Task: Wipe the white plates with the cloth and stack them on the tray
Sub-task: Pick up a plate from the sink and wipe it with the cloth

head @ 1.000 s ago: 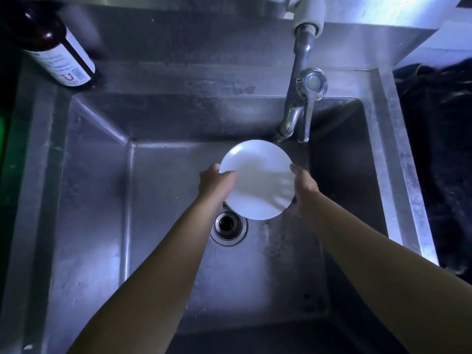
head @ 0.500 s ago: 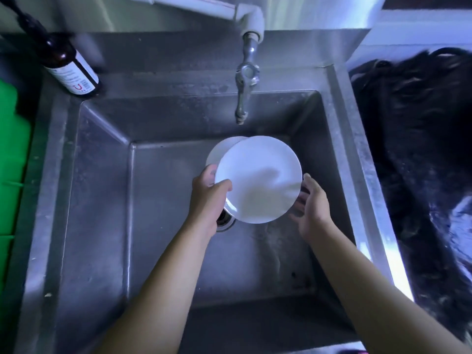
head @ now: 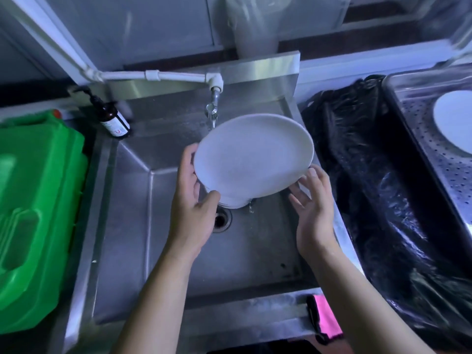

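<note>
A small stack of white plates (head: 252, 157) is held above the steel sink (head: 132, 226), tilted, with water dripping from its lower edge. My left hand (head: 191, 200) grips the stack's left rim, thumb on top. My right hand (head: 313, 198) is at the stack's lower right edge with fingers spread, touching the rim from beneath. Far right, a perforated metal tray (head: 421, 129) carries another white plate (head: 457, 121), cut by the frame edge. A pink cloth (head: 325, 318) with a black border hangs over the sink's front rim.
A tap (head: 213, 111) on a white pipe hangs over the sink behind the plates. A brown pump bottle (head: 112, 118) stands at the sink's back left corner. A green jerrycan (head: 38, 213) fills the left. Black plastic sheeting (head: 370, 187) lies between sink and tray.
The plates have been raised out of the sink and shifted right. The view has pulled back and up, bringing the tray, the cloth and the jerrycan into sight.
</note>
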`<state>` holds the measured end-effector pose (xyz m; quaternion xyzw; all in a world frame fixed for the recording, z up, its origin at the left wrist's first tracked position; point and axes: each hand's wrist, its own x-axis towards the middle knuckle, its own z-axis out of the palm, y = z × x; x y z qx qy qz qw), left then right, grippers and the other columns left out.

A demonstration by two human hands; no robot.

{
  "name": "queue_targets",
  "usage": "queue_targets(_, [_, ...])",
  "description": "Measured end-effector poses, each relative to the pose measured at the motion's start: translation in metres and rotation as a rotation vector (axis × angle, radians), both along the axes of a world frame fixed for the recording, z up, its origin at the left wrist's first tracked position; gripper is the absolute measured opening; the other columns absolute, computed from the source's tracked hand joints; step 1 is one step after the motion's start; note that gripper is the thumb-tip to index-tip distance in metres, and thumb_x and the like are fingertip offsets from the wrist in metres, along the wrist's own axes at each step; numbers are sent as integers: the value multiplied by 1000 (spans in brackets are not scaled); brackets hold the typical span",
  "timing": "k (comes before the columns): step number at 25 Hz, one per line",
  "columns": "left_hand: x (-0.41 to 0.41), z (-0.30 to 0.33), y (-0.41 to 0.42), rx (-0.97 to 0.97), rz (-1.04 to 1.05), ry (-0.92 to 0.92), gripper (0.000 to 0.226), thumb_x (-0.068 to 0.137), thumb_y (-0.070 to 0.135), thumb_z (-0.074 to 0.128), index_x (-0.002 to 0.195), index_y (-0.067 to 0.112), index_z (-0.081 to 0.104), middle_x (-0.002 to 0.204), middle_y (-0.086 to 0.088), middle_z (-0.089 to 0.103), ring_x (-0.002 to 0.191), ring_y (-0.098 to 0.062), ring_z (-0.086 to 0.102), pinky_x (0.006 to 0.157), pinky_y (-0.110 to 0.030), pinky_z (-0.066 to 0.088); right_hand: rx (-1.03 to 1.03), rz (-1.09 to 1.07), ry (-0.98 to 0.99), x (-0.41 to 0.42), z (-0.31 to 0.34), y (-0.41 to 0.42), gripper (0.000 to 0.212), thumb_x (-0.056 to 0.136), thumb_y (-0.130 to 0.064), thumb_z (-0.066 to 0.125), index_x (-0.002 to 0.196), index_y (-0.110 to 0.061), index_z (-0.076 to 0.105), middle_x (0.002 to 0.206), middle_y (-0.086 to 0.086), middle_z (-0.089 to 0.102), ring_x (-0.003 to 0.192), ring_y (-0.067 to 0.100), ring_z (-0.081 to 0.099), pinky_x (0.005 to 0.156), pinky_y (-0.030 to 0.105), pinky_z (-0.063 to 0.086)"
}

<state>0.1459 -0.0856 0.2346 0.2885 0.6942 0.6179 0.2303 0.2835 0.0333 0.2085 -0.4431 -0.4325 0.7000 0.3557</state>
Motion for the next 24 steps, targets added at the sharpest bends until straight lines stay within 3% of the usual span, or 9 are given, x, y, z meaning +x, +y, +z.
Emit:
queue_targets(3, [6,33,-12,-17,-74,157,83,93,-18,44,155,36,32,154,12,46,142,-13,45,121,-45,33,-64,8,108,10,30,4,28,98,-46,49,120,-33,60,123,-5,69,113,16,67,105,41,44])
queue_targets(5, [6,51,-19,-57,-140,259,86,97,-13,46,154,50,30,155,22,43,139,-11,48,119,-44,34,-177,15,170,18,45,8,39,102,-43,45,134,-25,57,124,1,68,113,23,67,106,45,44])
queue_targets(8, [11,72,-24,-89,-190,274,84,96,-9,53,147,57,39,138,31,57,109,-17,56,103,-42,44,-328,57,235,31,55,12,52,99,-49,48,142,-20,52,123,9,66,110,29,68,102,46,48])
queue_targets(11, [20,85,-31,-110,-261,226,82,95,-14,55,142,53,47,135,29,61,119,-8,63,113,-42,42,-388,137,194,47,58,12,52,96,-53,52,137,-21,55,121,14,66,108,33,68,99,46,50])
queue_targets(13, [24,91,-37,-132,-304,146,82,93,-15,59,142,49,45,131,22,66,115,-6,65,106,-33,48,-383,221,125,57,62,11,48,96,-55,50,130,-22,59,119,14,67,107,33,67,96,44,50])
queue_targets(16, [27,93,-50,-89,-267,-103,89,82,-9,72,145,47,44,116,-1,75,97,-17,69,88,-39,59,-347,295,29,65,72,8,35,98,-51,48,108,-25,68,93,10,73,83,22,66,86,37,49])
queue_targets(19, [35,84,-62,-10,-167,-281,76,76,-6,75,138,34,55,114,-6,75,89,-22,72,74,-42,63,-276,319,19,72,80,8,37,99,-46,49,95,-21,75,81,12,48,72,23,48,83,37,41])
queue_targets(22, [46,59,-73,53,-108,-512,63,71,0,73,132,10,59,130,-23,64,96,-29,72,70,-42,62,-198,320,-6,78,84,10,33,99,-41,51,89,-21,75,62,-1,59,71,18,53,83,35,39])
queue_targets(24, [57,41,-80,83,-111,-655,65,71,2,71,134,8,58,138,-23,60,107,-34,69,75,-47,61,-170,313,-25,81,84,13,29,99,-40,52,96,-20,73,52,-10,61,70,15,54,84,35,38])
